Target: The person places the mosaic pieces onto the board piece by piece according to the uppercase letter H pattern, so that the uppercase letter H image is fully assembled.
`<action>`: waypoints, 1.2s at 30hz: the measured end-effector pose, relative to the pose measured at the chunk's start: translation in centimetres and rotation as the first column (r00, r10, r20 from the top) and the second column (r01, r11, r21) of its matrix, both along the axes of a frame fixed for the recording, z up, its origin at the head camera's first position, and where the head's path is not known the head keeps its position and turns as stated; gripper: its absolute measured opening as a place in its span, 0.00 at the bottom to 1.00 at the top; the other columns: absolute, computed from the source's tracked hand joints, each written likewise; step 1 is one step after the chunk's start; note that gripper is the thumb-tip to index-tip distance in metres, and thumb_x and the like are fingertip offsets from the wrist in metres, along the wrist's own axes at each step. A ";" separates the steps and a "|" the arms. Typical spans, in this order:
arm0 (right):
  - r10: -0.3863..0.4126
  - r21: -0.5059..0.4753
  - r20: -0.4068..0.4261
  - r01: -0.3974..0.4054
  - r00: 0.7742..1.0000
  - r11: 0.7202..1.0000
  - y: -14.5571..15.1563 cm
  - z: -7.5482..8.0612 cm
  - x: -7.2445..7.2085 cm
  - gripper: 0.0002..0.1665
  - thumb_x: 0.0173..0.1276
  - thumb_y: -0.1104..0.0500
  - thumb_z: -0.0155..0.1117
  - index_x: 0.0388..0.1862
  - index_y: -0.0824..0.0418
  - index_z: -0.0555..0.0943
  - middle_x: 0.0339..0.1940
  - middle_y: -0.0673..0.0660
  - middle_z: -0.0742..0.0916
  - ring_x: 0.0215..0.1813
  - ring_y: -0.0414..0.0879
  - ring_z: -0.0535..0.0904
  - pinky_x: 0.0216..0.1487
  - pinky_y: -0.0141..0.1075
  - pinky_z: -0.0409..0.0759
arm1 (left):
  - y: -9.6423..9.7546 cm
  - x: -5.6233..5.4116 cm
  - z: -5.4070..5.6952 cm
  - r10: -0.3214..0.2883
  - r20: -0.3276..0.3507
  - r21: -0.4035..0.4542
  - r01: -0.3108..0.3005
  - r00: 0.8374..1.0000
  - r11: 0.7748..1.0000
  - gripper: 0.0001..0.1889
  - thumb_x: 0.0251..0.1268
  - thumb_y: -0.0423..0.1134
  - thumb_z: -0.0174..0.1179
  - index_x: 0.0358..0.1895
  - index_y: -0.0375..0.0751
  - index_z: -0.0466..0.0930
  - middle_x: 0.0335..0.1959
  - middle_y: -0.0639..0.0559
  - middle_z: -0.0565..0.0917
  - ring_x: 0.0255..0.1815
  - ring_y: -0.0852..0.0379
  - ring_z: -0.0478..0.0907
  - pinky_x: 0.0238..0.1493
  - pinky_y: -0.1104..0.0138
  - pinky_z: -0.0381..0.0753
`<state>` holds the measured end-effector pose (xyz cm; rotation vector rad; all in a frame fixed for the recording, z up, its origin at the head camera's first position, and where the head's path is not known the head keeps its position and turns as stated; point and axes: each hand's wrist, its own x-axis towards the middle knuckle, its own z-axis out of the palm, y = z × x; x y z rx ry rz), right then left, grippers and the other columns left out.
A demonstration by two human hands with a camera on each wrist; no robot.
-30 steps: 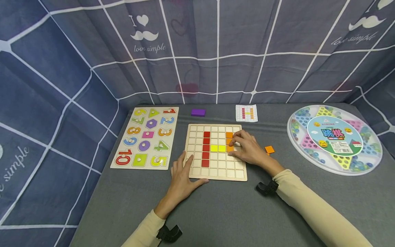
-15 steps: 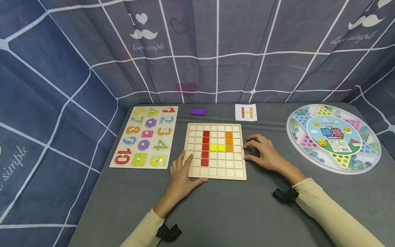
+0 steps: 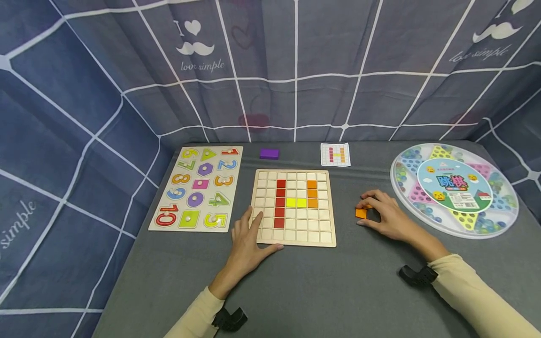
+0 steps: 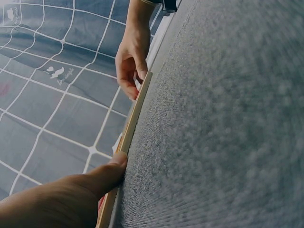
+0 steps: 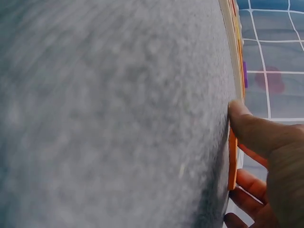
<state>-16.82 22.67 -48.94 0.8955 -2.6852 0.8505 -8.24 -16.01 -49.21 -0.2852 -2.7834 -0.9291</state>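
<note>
A wooden grid board (image 3: 302,237) lies on the grey cloth, bearing a column of several red tiles (image 3: 280,202), two yellow tiles (image 3: 296,202) and three orange tiles in a column (image 3: 312,194). My left hand (image 3: 247,244) rests at the board's near left corner, fingers spread along the left side and the thumb (image 4: 111,173) against the front edge. Right of the board, my right hand (image 3: 389,218) pinches a loose orange tile (image 3: 361,213) between thumb and fingertips. Another orange piece (image 3: 368,206) shows partly behind those fingers. In the right wrist view, the thumb (image 5: 251,126) is at one end of an orange tile (image 5: 232,164).
Behind the board lie a purple block (image 3: 269,154) and a small pattern card (image 3: 335,155) with red, yellow and orange squares. A number and shape puzzle board (image 3: 228,218) is at the left, a round Chinese checkers set (image 3: 454,188) at the right. Patterned curtains stand behind.
My right hand has moved right, from the board's orange column to the loose orange tiles, leaving a third orange tile in that column. The left hand has stayed at the board's corner.
</note>
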 end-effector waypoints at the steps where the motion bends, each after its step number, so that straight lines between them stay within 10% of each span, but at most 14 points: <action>1: 0.002 0.004 0.007 -0.002 1.000 1.000 0.1 0.0 0.1 0.21 0.48 0.60 0.81 0.42 0.55 0.83 0.54 0.61 0.78 0.55 0.58 0.71 0.47 0.48 0.60 | 0.0 0.0 0.0 0.000 0.000 -0.001 0.000 1.000 1.000 0.53 0.40 0.58 0.78 0.71 0.35 0.66 0.75 0.32 0.55 0.61 0.38 0.59 0.55 0.49 0.55; 36: 0.027 0.004 0.061 -0.027 0.998 1.000 0.7 0.2 0.1 0.17 0.55 0.66 0.75 0.43 0.57 0.83 0.56 0.60 0.77 0.57 0.58 0.71 0.51 0.54 0.60 | 0.0 -0.2 -0.4 -0.006 -0.011 -0.009 0.005 1.000 1.000 0.53 0.40 0.58 0.78 0.71 0.35 0.66 0.75 0.31 0.55 0.60 0.38 0.59 0.55 0.49 0.55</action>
